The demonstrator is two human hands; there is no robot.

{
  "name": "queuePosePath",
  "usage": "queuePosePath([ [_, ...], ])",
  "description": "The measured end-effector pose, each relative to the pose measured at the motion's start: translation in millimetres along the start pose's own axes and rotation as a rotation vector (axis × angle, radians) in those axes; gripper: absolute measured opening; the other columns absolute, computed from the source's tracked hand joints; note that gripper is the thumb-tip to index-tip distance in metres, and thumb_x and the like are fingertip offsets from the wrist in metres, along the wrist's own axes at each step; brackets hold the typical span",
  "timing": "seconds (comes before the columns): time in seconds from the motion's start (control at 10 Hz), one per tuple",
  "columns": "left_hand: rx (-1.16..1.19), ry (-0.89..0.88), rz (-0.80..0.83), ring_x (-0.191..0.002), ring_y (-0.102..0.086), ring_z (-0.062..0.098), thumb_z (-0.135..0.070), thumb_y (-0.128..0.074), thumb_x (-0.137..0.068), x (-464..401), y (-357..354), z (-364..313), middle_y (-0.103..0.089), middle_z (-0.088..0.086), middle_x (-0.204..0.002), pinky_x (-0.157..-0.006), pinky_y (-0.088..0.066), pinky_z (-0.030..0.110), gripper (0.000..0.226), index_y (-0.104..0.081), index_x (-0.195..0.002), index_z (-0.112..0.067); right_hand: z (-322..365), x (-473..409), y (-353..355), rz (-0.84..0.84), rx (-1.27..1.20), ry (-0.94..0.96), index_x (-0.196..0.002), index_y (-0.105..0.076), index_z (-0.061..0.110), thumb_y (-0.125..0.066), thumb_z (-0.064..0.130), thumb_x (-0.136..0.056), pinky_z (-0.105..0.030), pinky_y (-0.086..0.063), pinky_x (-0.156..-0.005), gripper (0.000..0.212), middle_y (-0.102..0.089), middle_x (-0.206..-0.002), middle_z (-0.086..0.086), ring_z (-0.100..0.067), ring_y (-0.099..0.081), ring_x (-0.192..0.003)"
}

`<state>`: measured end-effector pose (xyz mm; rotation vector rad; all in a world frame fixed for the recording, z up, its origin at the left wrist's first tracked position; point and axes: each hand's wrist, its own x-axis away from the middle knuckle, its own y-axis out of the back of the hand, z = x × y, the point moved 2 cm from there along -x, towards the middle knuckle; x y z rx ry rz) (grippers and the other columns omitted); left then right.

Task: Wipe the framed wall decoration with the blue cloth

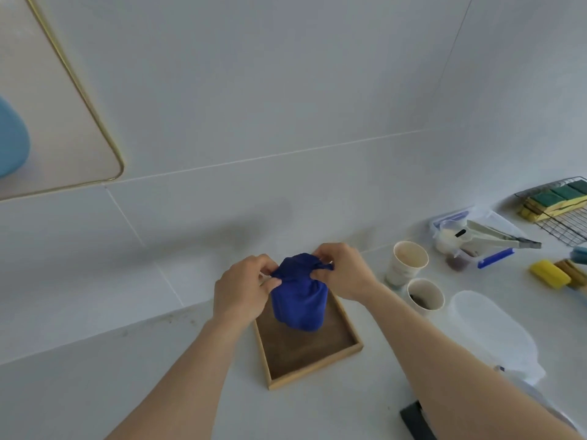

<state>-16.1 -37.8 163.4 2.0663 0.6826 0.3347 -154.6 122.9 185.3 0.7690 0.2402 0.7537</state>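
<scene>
above the tray (pixel 317 373), left hand (pixel 243 289) and right hand (pixel 344 271) grip blue cloth (pixel 298 300)

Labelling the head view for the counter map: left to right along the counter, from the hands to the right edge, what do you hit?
left hand → blue cloth, held by both hands above the wooden tray → right hand → two paper cups → clear container with tongs → yellow sponge.

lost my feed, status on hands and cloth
Left hand and right hand both grip blue cloth, bunched above wooden tray. Framed decoration upper left, untouched. Path clear.
</scene>
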Motion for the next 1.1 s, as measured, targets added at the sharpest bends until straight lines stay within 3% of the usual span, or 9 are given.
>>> queuePosePath([
  [0.1,-0.027,0.051,0.03,-0.094,-0.069,0.009,-0.04,-0.072,-0.093,-0.9,-33.2,12.8,-0.072,-0.02,-0.097,-0.076,-0.052,0.032,0.011,-0.068,-0.103,-0.038,-29.1,-6.7,-22.7,0.03,-0.012,-0.033,-0.092,-0.072,0.018,-0.074,0.007,-0.084,-0.032,-0.051,-0.069,0.014,-0.068,-0.081,0.004,-0.021,-0.063,-0.083],
  [0.3,-0.057,0.135,0.064,-0.098,-0.07,0.011,-0.043,-0.071,-0.092,3.6,-87.5,34.1,-0.073,-0.02,-0.099,-0.084,-0.054,0.035,0.014,-0.067,-0.105,-0.038,-78.9,-7.2,-60.3,0.084,-0.015,-0.107,-0.1,-0.073,0.016,-0.067,0.006,-0.085,-0.044,-0.057,-0.078,0.019,-0.074,-0.091,-0.002,-0.027,-0.066,-0.089],
  [0.5,-0.146,0.126,0.118,-0.101,-0.069,0.017,-0.041,-0.065,-0.097,5.6,-121.4,47.5,-0.07,-0.014,-0.106,-0.081,-0.056,0.037,0.016,-0.063,-0.113,-0.038,-110.8,-1.4,-88.1,0.064,0.028,-0.183,-0.12,-0.069,0.023,-0.067,0.016,-0.092,-0.036,-0.053,-0.081,0.029,-0.074,-0.113,-0.003,-0.029,-0.067,-0.105],
  [0.6,-0.19,0.087,0.125,-0.122,-0.062,0.021,-0.038,-0.064,-0.098,11.4,-133.0,53.8,-0.062,-0.011,-0.132,-0.094,-0.053,0.037,0.044,-0.051,-0.14,-0.036,-118.3,4.9,-101.5,0.08,0.166,-0.125,-0.147,-0.052,0.028,-0.066,0.023,-0.095,-0.039,-0.052,-0.097,0.055,-0.06,-0.143,-0.001,-0.028,-0.059,-0.128],
  [0.7,-0.227,-0.006,0.183,-0.145,-0.044,0.018,-0.046,-0.062,-0.098,18.3,-143.7,56.9,-0.043,-0.011,-0.159,-0.116,-0.041,0.036,0.07,-0.03,-0.159,-0.033,-121.6,14.7,-116.6,0.184,0.33,0.002,-0.162,-0.024,0.035,-0.062,0.037,-0.099,-0.044,-0.04,-0.118,0.075,-0.025,-0.172,0.001,-0.026,-0.028,-0.156],
  [0.8,-0.273,-0.061,0.287,-0.159,-0.021,0.017,-0.055,-0.057,-0.098,24.9,-152.4,61.2,-0.021,-0.01,-0.173,-0.128,-0.023,0.037,0.084,-0.012,-0.165,-0.033,-128.8,23.4,-132.7,0.326,0.456,0.051,-0.165,-0.006,0.039,-0.047,0.057,-0.103,-0.052,-0.013,-0.13,0.076,-0.005,-0.177,0.001,-0.026,-0.004,-0.163],
  [0.9,-0.394,-0.069,0.367,-0.163,0.0,0.021,-0.066,-0.05,-0.096,30.0,-159.0,68.2,0.0,-0.007,-0.176,-0.132,-0.007,0.042,0.095,0.009,-0.164,-0.034,-137.2,27.8,-142.8,0.384,0.558,0.006,-0.164,0.006,0.04,-0.035,0.066,-0.103,-0.055,0.005,-0.13,0.078,0.003,-0.177,0.001,-0.029,0.006,-0.163],
  [1.1,-0.55,-0.079,0.389,-0.161,0.016,0.027,-0.076,-0.032,-0.095,33.5,-154.8,73.4,0.019,-0.002,-0.174,-0.129,0.008,0.049,0.093,0.027,-0.157,-0.038,-133.6,25.8,-143.7,0.362,0.629,0.004,-0.163,0.008,0.04,-0.027,0.076,-0.099,-0.059,0.014,-0.128,0.082,0.01,-0.176,-0.003,-0.031,0.019,-0.16],
])
